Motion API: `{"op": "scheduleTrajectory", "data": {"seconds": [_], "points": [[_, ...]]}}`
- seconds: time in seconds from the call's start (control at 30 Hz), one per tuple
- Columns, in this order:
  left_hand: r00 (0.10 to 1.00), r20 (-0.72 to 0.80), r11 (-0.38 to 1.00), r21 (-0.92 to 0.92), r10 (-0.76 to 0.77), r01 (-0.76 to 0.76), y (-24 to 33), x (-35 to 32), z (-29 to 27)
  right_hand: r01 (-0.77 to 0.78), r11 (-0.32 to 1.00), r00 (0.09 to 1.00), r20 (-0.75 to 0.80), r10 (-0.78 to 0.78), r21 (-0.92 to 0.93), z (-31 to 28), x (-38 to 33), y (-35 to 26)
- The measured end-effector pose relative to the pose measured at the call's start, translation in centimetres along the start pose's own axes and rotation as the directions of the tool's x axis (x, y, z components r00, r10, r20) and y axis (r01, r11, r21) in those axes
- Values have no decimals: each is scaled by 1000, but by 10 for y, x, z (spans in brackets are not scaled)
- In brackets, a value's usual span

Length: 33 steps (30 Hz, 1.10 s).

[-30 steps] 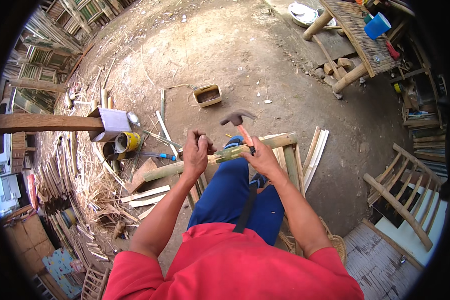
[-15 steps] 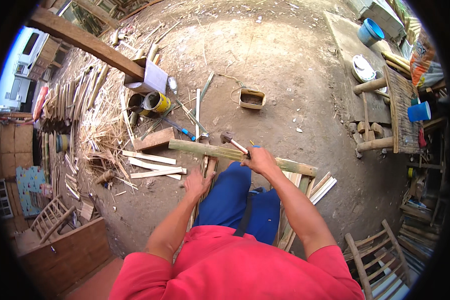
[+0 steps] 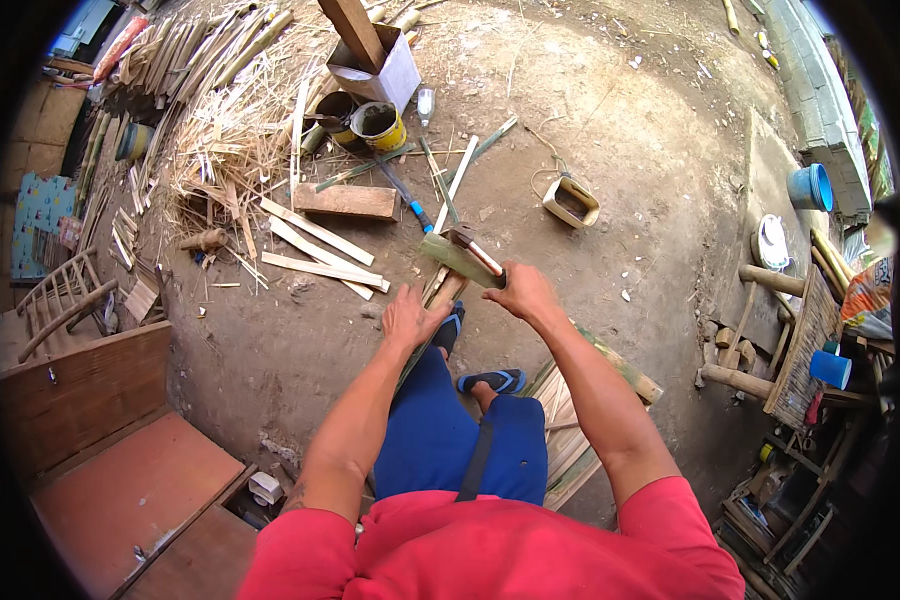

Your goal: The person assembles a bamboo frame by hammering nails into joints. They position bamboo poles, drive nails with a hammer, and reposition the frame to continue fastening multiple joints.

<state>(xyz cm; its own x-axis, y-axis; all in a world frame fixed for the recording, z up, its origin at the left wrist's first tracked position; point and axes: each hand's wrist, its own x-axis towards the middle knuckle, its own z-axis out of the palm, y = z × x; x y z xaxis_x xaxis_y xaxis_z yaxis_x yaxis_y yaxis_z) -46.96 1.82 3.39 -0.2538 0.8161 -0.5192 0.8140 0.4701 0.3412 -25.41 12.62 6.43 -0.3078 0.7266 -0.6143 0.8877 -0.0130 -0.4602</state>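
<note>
My right hand [image 3: 520, 292] is closed around the pale, reddish handle of a hammer [image 3: 486, 259], whose dark head points away from me. Beneath it runs a split bamboo crosspiece [image 3: 448, 254], partly covered by my right hand and forearm. My left hand [image 3: 413, 318], fingers apart, is beside narrow wooden strips [image 3: 449, 292] that run under the crosspiece's left end. Whether its palm presses on them I cannot tell. Further strips [image 3: 570, 440] lie by my right leg, under the crosspiece's right end.
A wooden block [image 3: 348, 201], pale slats [image 3: 320, 243] and a blue-handled tool [image 3: 420, 215] lie ahead on the left. Beyond are a yellow bucket [image 3: 394, 137] and bamboo shavings [image 3: 235, 140]. A cut-open container [image 3: 571, 203] sits ahead; a bamboo bench [image 3: 808, 335] stands right.
My view has swung left and my body has shifted, bringing my sandalled feet into sight. The hammer stays in my right hand. My left hand still lies by the strips.
</note>
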Motion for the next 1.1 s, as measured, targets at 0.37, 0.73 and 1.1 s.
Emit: {"op": "scheduleTrajectory", "data": {"seconds": [0.37,0.73,1.1], "points": [[962,-266,950,-278,65,-141,-61,45,-12,-225,972,972,-56,229,67,9,-4,-12],[980,49,906,-391,195,-161,-93,52,-12,-230,968,967,-89,238,97,14,-16,-7],[967,94,960,-177,237,-218,-172,-9,-5,-220,964,969,-77,233,152,15,-28,-6]]}}
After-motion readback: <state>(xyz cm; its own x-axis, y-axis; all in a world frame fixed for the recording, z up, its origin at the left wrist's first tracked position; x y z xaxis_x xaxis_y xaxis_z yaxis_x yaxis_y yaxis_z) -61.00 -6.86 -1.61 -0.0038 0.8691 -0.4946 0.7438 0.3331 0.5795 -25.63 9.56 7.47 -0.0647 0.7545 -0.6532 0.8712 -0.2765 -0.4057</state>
